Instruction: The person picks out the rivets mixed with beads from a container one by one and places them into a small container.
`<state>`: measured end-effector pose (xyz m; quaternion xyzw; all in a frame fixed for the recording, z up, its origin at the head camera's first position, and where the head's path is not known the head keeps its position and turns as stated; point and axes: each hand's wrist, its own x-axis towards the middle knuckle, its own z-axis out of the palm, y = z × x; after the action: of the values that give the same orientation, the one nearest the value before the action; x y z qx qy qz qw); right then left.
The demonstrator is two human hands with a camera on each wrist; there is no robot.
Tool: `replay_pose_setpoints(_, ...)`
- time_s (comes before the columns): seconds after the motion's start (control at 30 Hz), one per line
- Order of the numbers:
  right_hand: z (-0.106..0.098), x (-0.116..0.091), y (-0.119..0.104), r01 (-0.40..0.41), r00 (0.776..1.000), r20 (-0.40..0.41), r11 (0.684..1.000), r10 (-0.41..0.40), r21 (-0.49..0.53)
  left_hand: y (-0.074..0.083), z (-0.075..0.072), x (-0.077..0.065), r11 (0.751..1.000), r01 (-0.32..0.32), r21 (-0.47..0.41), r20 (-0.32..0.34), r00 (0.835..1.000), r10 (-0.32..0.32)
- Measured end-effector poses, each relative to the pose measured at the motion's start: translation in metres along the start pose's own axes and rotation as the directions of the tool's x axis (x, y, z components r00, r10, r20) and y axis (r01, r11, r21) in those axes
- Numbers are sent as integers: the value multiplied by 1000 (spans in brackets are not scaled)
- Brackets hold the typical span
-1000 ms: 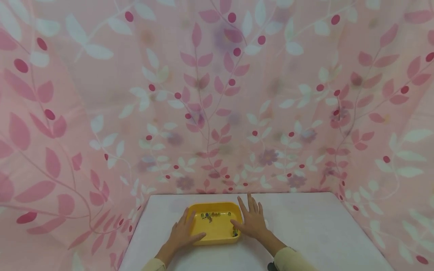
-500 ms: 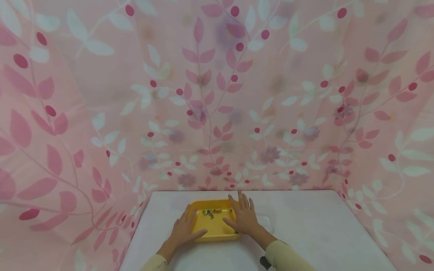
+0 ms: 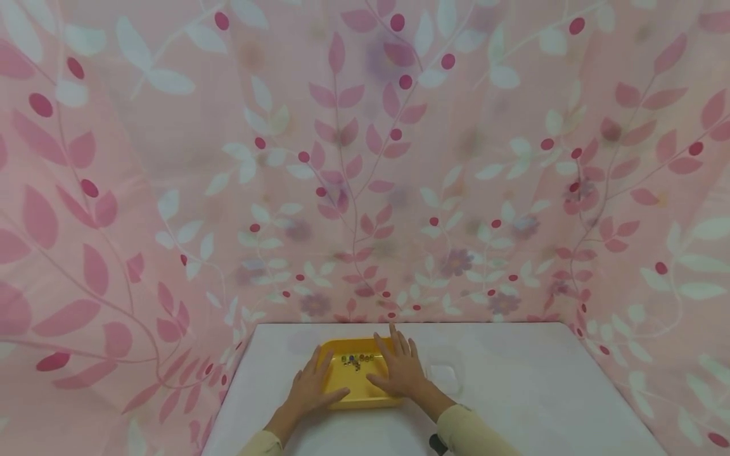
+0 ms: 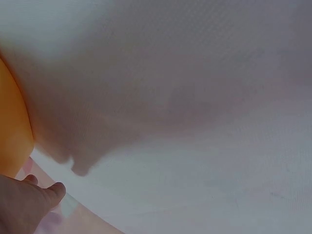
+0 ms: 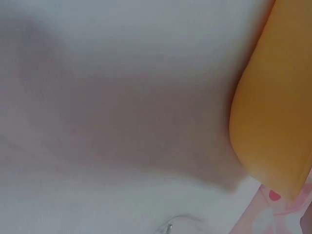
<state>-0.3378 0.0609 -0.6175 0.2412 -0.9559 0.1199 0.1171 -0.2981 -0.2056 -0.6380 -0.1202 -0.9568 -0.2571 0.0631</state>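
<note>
A yellow tray (image 3: pixel 359 387) lies on the white table with several small glassy, coloured marbles (image 3: pixel 356 362) grouped toward its far side. My left hand (image 3: pixel 310 385) is at the tray's left rim, fingers spread and thumb over the near left corner. Over the right rim is my right hand (image 3: pixel 403 370), also with spread fingers, its thumb reaching above the tray floor; it hides the tray's right side. In the left wrist view the tray's outer wall (image 4: pixel 12 122) shows beside part of the left hand (image 4: pixel 22 202). The right wrist view shows the tray's outer wall (image 5: pixel 275 107).
A clear plastic dish (image 3: pixel 443 375) stands on the table to the right of the tray. A dark rounded object (image 3: pixel 438 443) shows beside the right sleeve. Pink leaf-patterned cloth (image 3: pixel 365 190) hangs behind and on both sides of the white table (image 3: pixel 542 392).
My right hand has moved left over the tray's right side, covering marbles seen there before and uncovering the clear dish. The left hand stays at the left rim.
</note>
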Motion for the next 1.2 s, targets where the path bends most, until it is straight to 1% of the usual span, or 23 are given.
replay_pose_setpoints(0.07, 3, 0, -1, 10, 1000, 22, 1000, -10, -14, 0, 0, 1, 1000, 24, -5, 23, 999, -24)
replay_pose_setpoints(0.13, 5, 1, -2, 26, 999, 23, 999, -26, -24, -1, 0, 2, 999, 38, -5, 39, 999, -37)
replay_pose_setpoints(0.2, 7, 1, -4, 34, 999, 31, 999, -33, -35, -2, 0, 2, 999, 40, 5, 52, 998, -41)
replay_pose_setpoints(0.3, 6, 1, -7, 48, 998, 43, 999, -47, -24, -3, 0, 3, 999, 35, 18, 60, 998, -36)
replay_pose_setpoints(0.43, 5, 2, -12, 58, 994, 97, 998, -58, -1, -1, -1, 2, 999, 47, 16, 71, 996, -48)
replay_pose_setpoints(0.57, 7, 5, -15, 67, 989, 130, 998, -68, 12, -1, -1, 1, 998, 55, 4, 71, 996, -55)
replay_pose_setpoints(0.87, 20, 9, -15, 94, 986, 134, 993, -103, 75, 0, -1, 2, 999, 52, 6, 71, 996, -53)
replay_pose_setpoints(1.03, 17, 13, -16, 113, 980, 152, 988, -129, 110, -2, 0, 5, 999, 42, 22, 57, 997, -43)
replay_pose_setpoints(1.2, 12, 17, -20, 114, 971, 199, 989, -130, 90, -5, 2, 8, 999, 40, 37, 47, 998, -42)
